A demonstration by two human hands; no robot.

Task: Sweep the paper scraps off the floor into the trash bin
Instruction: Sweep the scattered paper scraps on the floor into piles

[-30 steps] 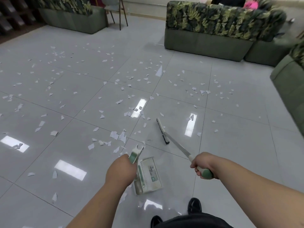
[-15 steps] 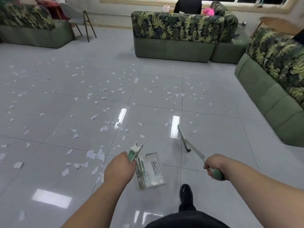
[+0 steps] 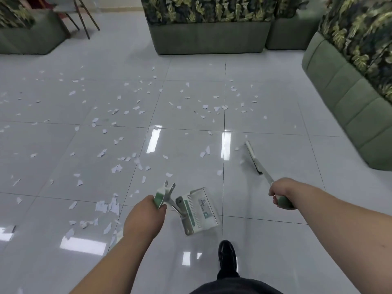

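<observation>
The person's left hand (image 3: pixel 146 211) is curling round the green grip of the dustpan (image 3: pixel 199 211), which is sitting low just ahead of a black shoe (image 3: pixel 227 257), while the right hand (image 3: pixel 280 193) is gripping the green end of the broom (image 3: pixel 253 158), its brush head reaching out to the right. Paper scraps (image 3: pixel 116 168) are lying scattered across the glossy tiled floor (image 3: pixel 275 102), mostly ahead and to the left. Leaf-patterned green sofas are hemming the floor in at the back (image 3: pixel 210 37), right (image 3: pixel 350 102) and far left (image 3: pixel 27 39), with chair legs (image 3: pixel 84 24) standing beside the left one, and the white label on the dustpan is showing print too small to read.
</observation>
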